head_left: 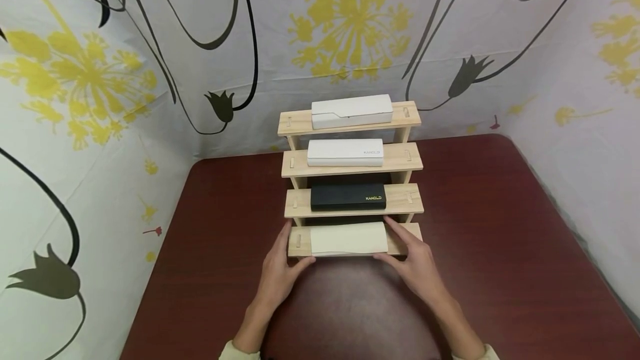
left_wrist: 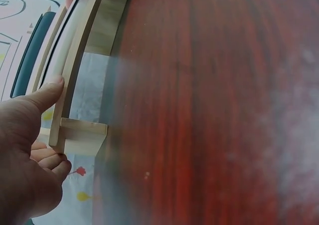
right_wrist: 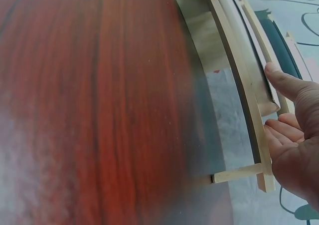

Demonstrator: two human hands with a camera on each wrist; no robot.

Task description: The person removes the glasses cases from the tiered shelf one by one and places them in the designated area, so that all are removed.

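Observation:
A light wooden tiered stand [head_left: 300, 242] has a cream case [head_left: 349, 239] on its lowest shelf. My left hand [head_left: 276, 275] is at that shelf's left end. Its thumb touches the front edge by the case's left corner, while the fingers [left_wrist: 52, 162] curl around the shelf end. At the case's right end is my right hand [head_left: 417, 268], thumb at the front corner and index finger at the back corner. The right thumb [right_wrist: 284, 83] touches the case in the right wrist view. Parts of the right fingers are hidden.
On the shelves above lie a black case [head_left: 348, 197], a white case [head_left: 345, 152] and, at the top, a white box [head_left: 352, 111]. The stand is on a dark red-brown table [head_left: 225, 226]. A flower-printed cloth [head_left: 270, 93] hangs behind and along both sides.

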